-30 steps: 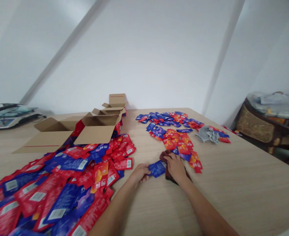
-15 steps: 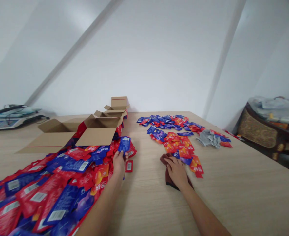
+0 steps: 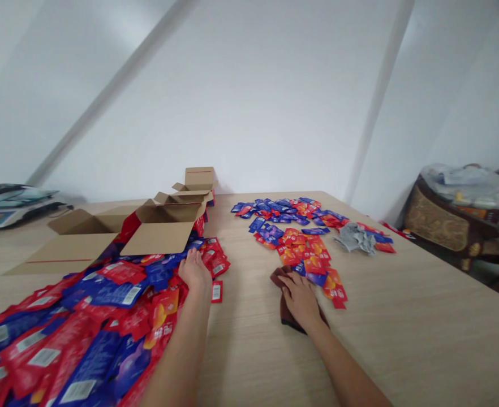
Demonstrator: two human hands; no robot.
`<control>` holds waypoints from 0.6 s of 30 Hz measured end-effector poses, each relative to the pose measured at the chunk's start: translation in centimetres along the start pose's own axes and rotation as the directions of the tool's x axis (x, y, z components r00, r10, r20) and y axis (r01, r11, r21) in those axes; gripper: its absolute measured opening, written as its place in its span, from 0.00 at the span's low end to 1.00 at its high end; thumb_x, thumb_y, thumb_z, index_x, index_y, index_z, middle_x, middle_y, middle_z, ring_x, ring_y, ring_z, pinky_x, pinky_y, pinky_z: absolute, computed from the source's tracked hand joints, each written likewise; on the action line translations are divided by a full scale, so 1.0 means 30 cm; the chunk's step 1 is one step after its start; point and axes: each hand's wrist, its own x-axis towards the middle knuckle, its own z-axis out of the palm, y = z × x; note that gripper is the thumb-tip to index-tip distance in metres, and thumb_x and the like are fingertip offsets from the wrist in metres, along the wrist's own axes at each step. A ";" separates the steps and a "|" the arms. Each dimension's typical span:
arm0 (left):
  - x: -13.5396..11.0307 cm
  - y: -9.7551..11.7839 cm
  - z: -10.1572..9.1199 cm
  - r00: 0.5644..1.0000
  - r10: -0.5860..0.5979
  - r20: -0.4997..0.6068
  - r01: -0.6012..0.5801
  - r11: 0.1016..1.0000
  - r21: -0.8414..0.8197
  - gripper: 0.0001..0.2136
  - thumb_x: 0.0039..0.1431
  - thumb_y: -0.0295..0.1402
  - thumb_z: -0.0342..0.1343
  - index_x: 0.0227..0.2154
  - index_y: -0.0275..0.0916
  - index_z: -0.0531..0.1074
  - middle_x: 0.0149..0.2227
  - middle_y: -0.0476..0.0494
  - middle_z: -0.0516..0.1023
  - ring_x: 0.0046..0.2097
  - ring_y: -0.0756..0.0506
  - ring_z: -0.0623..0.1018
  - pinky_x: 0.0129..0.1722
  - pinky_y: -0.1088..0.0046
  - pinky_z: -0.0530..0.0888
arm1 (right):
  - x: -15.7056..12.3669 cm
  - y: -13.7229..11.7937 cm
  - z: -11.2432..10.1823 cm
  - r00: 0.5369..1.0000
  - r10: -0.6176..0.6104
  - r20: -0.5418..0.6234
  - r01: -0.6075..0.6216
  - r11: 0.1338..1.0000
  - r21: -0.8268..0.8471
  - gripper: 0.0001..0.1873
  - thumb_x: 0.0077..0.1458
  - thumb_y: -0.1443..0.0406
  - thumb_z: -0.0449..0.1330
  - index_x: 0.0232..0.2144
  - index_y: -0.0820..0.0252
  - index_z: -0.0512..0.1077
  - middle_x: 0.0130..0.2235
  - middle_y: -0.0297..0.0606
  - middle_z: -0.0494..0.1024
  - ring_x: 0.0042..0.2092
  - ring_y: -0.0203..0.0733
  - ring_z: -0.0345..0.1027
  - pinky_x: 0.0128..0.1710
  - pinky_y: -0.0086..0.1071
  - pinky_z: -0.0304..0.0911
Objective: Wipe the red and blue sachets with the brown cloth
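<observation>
Your left hand has reached farther over the sachet pile, lower left, fingers apart. Your right hand covers the brown cloth, lower middle; I can't tell its grip. Let sachets land gently.

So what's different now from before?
The left hand carried a blue packet leftward, away from the right hand, to the big pile of packets; I can't tell whether it let go. The right hand stayed on the brown cloth, and the boxes stayed put.
</observation>
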 end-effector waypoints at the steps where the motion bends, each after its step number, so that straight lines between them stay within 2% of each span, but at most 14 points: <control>1: -0.023 -0.009 -0.007 1.000 0.008 -0.018 -0.008 1.000 -0.014 0.05 0.52 0.23 0.48 0.32 0.36 0.62 0.38 0.41 0.73 0.46 0.48 0.74 0.48 0.69 0.70 | 0.000 -0.001 0.000 1.000 -0.001 0.002 0.001 1.000 0.002 0.19 0.56 0.65 0.48 0.49 0.46 0.67 0.51 0.34 0.67 0.51 0.44 0.56 0.49 0.36 0.51; 4: -0.104 -0.054 0.007 1.000 -0.020 0.021 0.021 1.000 -0.010 0.07 0.50 0.24 0.52 0.33 0.37 0.62 0.37 0.43 0.74 0.45 0.47 0.75 0.48 0.68 0.70 | 0.002 -0.003 0.001 1.000 0.007 0.006 -0.007 1.000 0.005 0.19 0.56 0.65 0.48 0.49 0.46 0.67 0.50 0.35 0.68 0.51 0.44 0.56 0.49 0.37 0.51; 6: -0.163 -0.103 0.048 0.983 -0.137 0.124 0.130 0.990 0.061 0.08 0.49 0.23 0.54 0.32 0.37 0.63 0.34 0.44 0.75 0.42 0.47 0.76 0.46 0.69 0.71 | 0.004 -0.006 0.001 1.000 0.014 0.007 -0.014 1.000 0.008 0.19 0.56 0.65 0.48 0.49 0.46 0.67 0.50 0.35 0.68 0.51 0.44 0.56 0.48 0.37 0.51; 7: -0.192 -0.134 0.075 0.955 -0.243 0.168 0.222 0.966 0.134 0.07 0.50 0.23 0.53 0.32 0.37 0.63 0.32 0.44 0.74 0.40 0.48 0.77 0.45 0.69 0.72 | 0.005 -0.008 -0.001 1.000 0.016 0.008 -0.017 1.000 0.009 0.19 0.56 0.65 0.49 0.49 0.46 0.67 0.50 0.35 0.68 0.51 0.44 0.57 0.48 0.37 0.52; 8: -0.220 -0.168 0.104 0.909 -0.371 0.192 0.326 0.917 0.229 0.06 0.51 0.22 0.53 0.31 0.36 0.63 0.31 0.44 0.74 0.38 0.48 0.77 0.44 0.70 0.72 | 0.006 -0.010 -0.003 1.000 0.018 0.009 -0.019 1.000 0.011 0.19 0.56 0.65 0.49 0.49 0.46 0.68 0.50 0.36 0.68 0.51 0.44 0.57 0.48 0.37 0.52; 10: -0.269 -0.243 0.163 0.780 -0.604 0.162 0.495 0.755 0.431 0.03 0.53 0.22 0.51 0.30 0.35 0.64 0.29 0.43 0.73 0.35 0.48 0.77 0.42 0.70 0.74 | 0.009 -0.015 -0.011 1.000 0.020 0.010 -0.020 1.000 0.015 0.19 0.56 0.65 0.48 0.48 0.47 0.68 0.50 0.36 0.68 0.51 0.44 0.57 0.48 0.37 0.52; 12: -0.307 -0.319 0.215 0.683 -0.722 0.104 0.567 0.616 0.547 0.02 0.53 0.23 0.52 0.31 0.32 0.65 0.28 0.40 0.73 0.33 0.46 0.77 0.38 0.68 0.75 | 0.012 -0.019 -0.019 1.000 0.020 0.009 -0.020 1.000 0.021 0.19 0.56 0.65 0.48 0.48 0.47 0.68 0.50 0.36 0.68 0.51 0.44 0.58 0.49 0.37 0.52; 15: -0.343 -0.414 0.278 0.621 -0.780 0.080 0.585 0.529 0.615 0.06 0.53 0.25 0.53 0.34 0.29 0.66 0.28 0.37 0.73 0.31 0.44 0.78 0.35 0.66 0.75 | 0.015 -0.022 -0.028 1.000 0.024 -0.001 -0.024 0.999 0.034 0.19 0.56 0.66 0.49 0.48 0.47 0.68 0.49 0.36 0.68 0.50 0.44 0.58 0.49 0.37 0.52; 18: -0.362 -0.469 0.329 0.598 -0.797 0.086 0.558 0.491 0.668 0.09 0.53 0.30 0.54 0.35 0.28 0.67 0.27 0.35 0.75 0.28 0.43 0.77 0.30 0.66 0.75 | 0.017 -0.022 -0.029 1.000 0.027 -0.010 -0.026 0.998 0.048 0.18 0.55 0.66 0.49 0.47 0.46 0.69 0.49 0.34 0.69 0.50 0.44 0.58 0.50 0.37 0.52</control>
